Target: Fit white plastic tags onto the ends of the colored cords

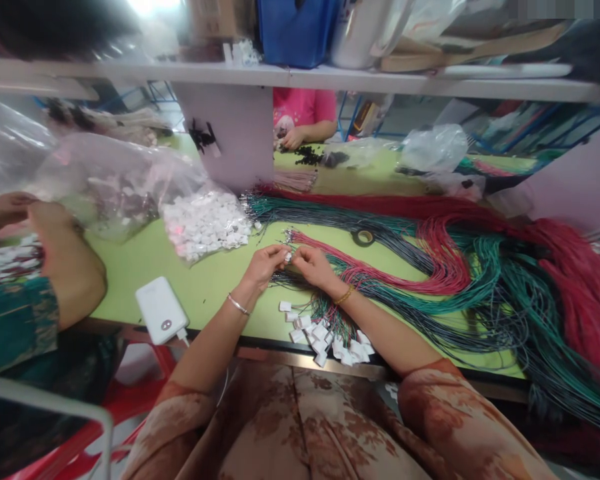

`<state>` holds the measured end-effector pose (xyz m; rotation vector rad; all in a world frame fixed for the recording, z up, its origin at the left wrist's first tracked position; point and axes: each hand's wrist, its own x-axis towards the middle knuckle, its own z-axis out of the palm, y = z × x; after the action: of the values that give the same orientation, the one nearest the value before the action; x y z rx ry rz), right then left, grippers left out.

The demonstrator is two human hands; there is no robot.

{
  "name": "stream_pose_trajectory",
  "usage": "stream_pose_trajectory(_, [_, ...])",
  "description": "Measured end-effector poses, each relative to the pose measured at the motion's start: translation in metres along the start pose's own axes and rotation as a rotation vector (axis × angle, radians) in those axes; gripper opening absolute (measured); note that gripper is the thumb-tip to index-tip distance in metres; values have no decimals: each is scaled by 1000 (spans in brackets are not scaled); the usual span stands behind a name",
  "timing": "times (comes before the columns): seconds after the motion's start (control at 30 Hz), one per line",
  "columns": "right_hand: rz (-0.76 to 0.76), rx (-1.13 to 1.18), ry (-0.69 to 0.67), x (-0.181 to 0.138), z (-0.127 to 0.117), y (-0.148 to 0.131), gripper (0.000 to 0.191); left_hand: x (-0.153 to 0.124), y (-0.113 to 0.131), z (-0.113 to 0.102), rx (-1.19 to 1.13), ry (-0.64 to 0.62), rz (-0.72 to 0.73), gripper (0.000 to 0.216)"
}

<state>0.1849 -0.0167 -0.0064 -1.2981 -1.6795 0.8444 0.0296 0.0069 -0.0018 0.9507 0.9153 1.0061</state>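
Between the fingertips of my left hand (266, 265) is a small white connector housing (288, 256). My right hand (314, 265) meets it there, thumb and finger pinched at the connector; any wire end in that pinch is too small to make out. Just behind my hands lie the tips of a bundle of red wires (325, 248), with green wires (425, 305) and black wires (430, 327) alongside, running off to the right. In front of my right wrist sits a pile of white connectors (320, 333) with thin coloured wires attached, near the table's front edge.
A clear bag of white connectors (205, 223) stands behind my left hand. A white power bank (161, 310) with a cable lies left on the green table (125, 267). A black tape roll (364, 237) rests among the wires. Co-workers' arms (65, 260) show at left and across the table.
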Motion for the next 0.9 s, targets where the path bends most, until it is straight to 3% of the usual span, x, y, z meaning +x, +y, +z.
stream_pose_trajectory(0.2, [-62,-30,-78,-5,0,4,25,0,-4,1,31,69,-16,26])
stream_pose_trajectory(0.37, [-60,-123,-68,-8,1,7,24,-2,-6,3,113,71,-10,24])
stream_pose_trajectory(0.5, [-93,-175,-130,3,-14,17,22,0,-4,-2,195,64,-77,22])
stream_pose_trajectory(0.6, [-83,-398,-78,16,-31,28,14,3,-3,-9,222,75,-78,23])
stream_pose_trajectory(0.7, [-66,-566,-126,23,-38,38,8,5,-3,-14,226,79,-74,24])
stream_pose_trajectory(0.9, [-97,-519,-144,26,-41,46,16,4,-2,-12,198,66,-56,24])
